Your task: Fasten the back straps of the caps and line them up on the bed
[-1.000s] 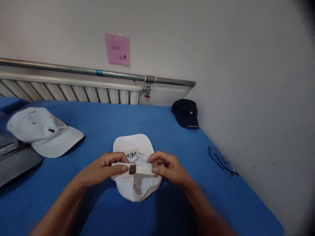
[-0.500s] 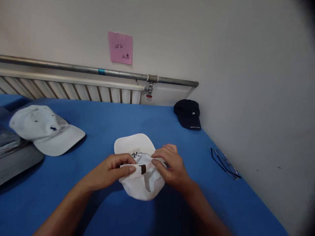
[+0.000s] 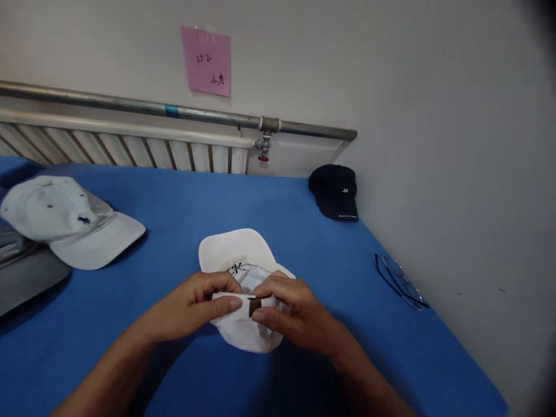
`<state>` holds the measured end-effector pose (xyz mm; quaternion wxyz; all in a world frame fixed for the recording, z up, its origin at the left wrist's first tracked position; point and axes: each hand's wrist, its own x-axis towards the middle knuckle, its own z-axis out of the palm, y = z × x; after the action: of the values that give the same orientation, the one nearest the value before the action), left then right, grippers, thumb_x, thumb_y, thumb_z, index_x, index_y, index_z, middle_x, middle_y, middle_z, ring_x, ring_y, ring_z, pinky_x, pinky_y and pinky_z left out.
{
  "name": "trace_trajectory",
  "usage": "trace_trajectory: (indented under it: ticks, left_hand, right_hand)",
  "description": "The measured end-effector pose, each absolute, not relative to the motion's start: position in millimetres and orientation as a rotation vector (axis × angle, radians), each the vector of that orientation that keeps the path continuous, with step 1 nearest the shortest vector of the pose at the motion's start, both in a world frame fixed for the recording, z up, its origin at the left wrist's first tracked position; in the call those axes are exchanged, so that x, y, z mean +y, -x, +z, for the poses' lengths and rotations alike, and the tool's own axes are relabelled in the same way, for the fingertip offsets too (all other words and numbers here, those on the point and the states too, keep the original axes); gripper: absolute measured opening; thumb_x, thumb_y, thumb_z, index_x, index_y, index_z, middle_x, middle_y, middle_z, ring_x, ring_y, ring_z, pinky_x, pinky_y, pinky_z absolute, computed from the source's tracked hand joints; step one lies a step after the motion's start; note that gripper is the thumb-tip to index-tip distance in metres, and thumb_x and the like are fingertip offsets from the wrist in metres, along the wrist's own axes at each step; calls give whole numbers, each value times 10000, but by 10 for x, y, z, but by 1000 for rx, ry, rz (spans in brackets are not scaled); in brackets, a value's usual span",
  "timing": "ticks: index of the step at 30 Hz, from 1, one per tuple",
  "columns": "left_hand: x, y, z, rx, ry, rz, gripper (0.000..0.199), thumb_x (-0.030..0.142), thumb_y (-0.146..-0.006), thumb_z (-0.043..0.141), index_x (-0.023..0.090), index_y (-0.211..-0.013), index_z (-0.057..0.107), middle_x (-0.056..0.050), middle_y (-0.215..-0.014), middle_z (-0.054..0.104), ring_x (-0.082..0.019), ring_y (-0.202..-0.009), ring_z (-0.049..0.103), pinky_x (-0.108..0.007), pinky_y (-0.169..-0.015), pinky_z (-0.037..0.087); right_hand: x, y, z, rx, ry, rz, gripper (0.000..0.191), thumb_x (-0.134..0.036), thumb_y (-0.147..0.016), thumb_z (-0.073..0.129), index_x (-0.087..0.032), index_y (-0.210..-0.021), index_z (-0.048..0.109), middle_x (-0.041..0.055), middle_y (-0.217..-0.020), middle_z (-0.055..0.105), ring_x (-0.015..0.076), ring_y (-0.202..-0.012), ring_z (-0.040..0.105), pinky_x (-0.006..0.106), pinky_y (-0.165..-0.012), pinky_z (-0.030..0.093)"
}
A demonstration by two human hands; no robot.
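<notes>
A white baseball cap point(image 3: 237, 249) is upside down in front of me on the blue surface, brim pointing away and its inside partly showing. My left hand point(image 3: 197, 304) is closed on the left part of the back strap, thumb on the near side and fingers inside the cap. On the right part of that strap, next to a dark brown piece point(image 3: 254, 307), my right hand point(image 3: 291, 313) pinches with thumb and index finger. The strap's right end is hidden behind my right fingers.
A pale cap point(image 3: 65, 214) overlaps a grey cap point(image 3: 32, 275) at the left. Against the wall at the back right sits a navy cap point(image 3: 334, 191). Eyeglasses point(image 3: 402, 284) lie near the blue surface's point(image 3: 204, 197) right edge. A radiator point(image 3: 174, 152) and pipe point(image 3: 130, 105) run along the back.
My right hand has moved left along the strap, and its thumb now presses beside the brown piece. My left hand keeps its hold. The view has tipped slightly downward.
</notes>
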<state>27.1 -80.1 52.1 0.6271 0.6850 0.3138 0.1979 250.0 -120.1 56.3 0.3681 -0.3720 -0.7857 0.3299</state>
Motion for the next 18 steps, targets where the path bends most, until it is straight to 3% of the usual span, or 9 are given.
trace_trajectory:
  ticks: [10, 18]
  left_hand:
    - [-814, -291, 529, 718, -1567, 453, 300, 430, -888, 583, 142, -812, 612, 34, -666, 463, -99, -602, 380, -232, -540, 289]
    - [-808, -289, 524, 706, -1570, 470, 299, 426, -887, 582, 143, -793, 605, 38, -646, 446, -99, -589, 366, -234, -532, 282]
  right_hand:
    - [-1209, -2439, 541, -1892, 925, 1175, 178, -265, -849, 660, -168, -721, 583, -41, -675, 506, 99, -628, 462, 218, -605, 367]
    - [-1236, -2403, 507, -1889, 959, 1116, 223, -278, -854, 633, -181, -687, 520, -49, -646, 462, 97, -602, 424, 231, -601, 349]
